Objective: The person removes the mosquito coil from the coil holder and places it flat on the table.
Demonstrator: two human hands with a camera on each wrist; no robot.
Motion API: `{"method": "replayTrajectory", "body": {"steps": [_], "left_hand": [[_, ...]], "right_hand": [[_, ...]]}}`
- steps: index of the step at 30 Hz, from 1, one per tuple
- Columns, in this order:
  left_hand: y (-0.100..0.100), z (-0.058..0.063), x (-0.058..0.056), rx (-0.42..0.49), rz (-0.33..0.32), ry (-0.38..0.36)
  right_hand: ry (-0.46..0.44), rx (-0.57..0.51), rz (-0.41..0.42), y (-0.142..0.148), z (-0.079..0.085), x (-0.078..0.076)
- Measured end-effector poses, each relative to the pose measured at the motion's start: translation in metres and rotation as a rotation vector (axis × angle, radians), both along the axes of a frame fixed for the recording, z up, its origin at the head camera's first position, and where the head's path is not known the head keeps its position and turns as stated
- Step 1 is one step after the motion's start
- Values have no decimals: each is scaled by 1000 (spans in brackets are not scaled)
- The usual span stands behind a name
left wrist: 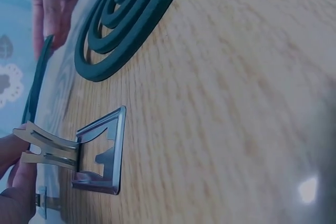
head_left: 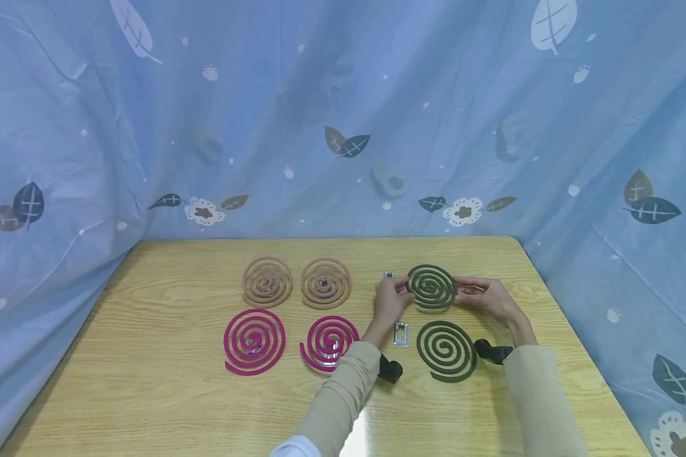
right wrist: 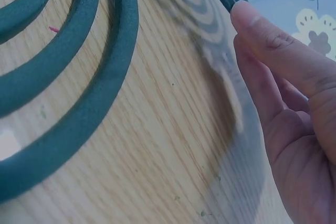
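Note:
A dark green mosquito coil (head_left: 432, 287) is raised a little above the table, its shadow falling beneath it in the right wrist view. My left hand (head_left: 390, 299) pinches its left edge, and my right hand (head_left: 488, 297) pinches the opposite edge between thumb and fingers (right wrist: 257, 24). In the left wrist view the held coil (left wrist: 37, 85) appears edge-on. Nearer to me, a second green coil (head_left: 446, 351) lies flat. A metal coil stand (head_left: 401, 333) with upright prongs sits left of it, and another stand (head_left: 389, 275) is partly hidden behind my left hand.
Two tan coils (head_left: 267, 283) (head_left: 326, 283) lie at the back left over metal stands. In front of them are two magenta coils (head_left: 254, 341) (head_left: 329, 343), also over stands; my left sleeve covers part of one. A blue curtain (head_left: 343, 127) borders the wooden table (head_left: 166, 355).

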State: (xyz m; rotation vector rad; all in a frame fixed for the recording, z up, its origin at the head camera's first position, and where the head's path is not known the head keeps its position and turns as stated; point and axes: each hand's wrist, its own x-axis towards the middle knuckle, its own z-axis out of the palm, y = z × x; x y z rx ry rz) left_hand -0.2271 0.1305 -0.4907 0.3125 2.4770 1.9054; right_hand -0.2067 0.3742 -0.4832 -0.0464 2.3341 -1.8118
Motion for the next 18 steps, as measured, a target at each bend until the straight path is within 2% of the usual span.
{"method": "replayTrajectory", "body": {"steps": [5,10,18], "left_hand": [[0,2,-2,17,-2,-31],[2,3,-2,-7,27,-41],[4,5,-1,-19,64,3]], "right_hand": [[13,13,-15,0,-2,-1],[33,35,-16,-2,-4,-1],[23,22,-21,-4,-4,-4]]}}
